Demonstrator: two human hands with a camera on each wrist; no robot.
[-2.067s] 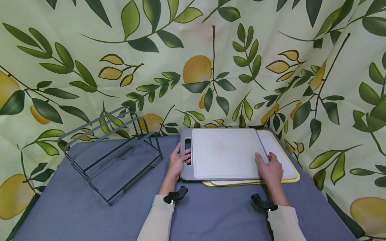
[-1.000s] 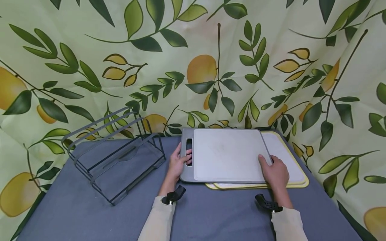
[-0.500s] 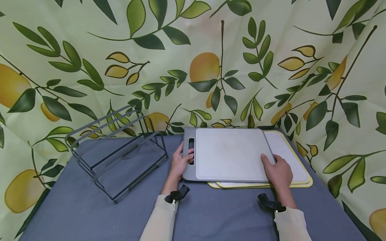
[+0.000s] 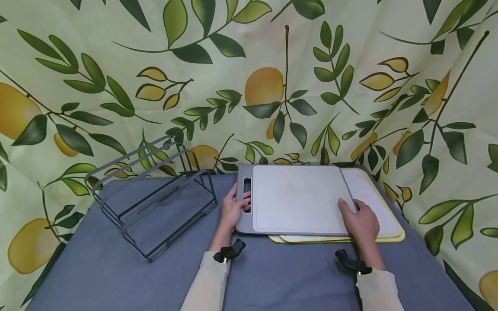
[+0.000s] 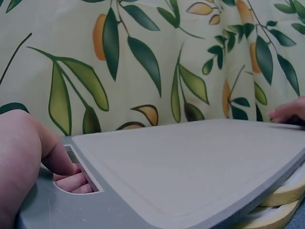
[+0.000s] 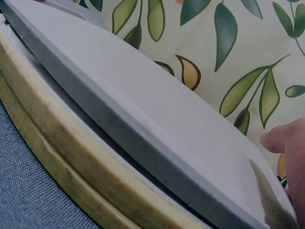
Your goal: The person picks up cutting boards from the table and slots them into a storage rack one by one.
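Observation:
A grey cutting board with a white face (image 4: 299,198) lies over two white cutting boards with yellow edges (image 4: 389,220), which stick out on the right and in front. My left hand (image 4: 232,207) grips the grey board by its handle slot (image 5: 71,191); the curled fingers show through the slot in the left wrist view. My right hand (image 4: 362,220) holds the opposite edge, thumb on the top face, other fingers partly hidden beyond the edge. In the right wrist view, a narrow dark gap runs between the grey board and the yellow-edged board (image 6: 86,143).
On the left of the blue-grey cloth-covered table (image 4: 272,276) stands a dark wire rack (image 4: 155,207) with several bars. Behind and to the right hangs a curtain (image 4: 218,43) printed with leaves and fruit, close to the boards' far edge.
The head view has turned a little left, moving the scene rightward. Slightly more of the yellow-edged boards shows right of the grey board. Both hands keep their hold.

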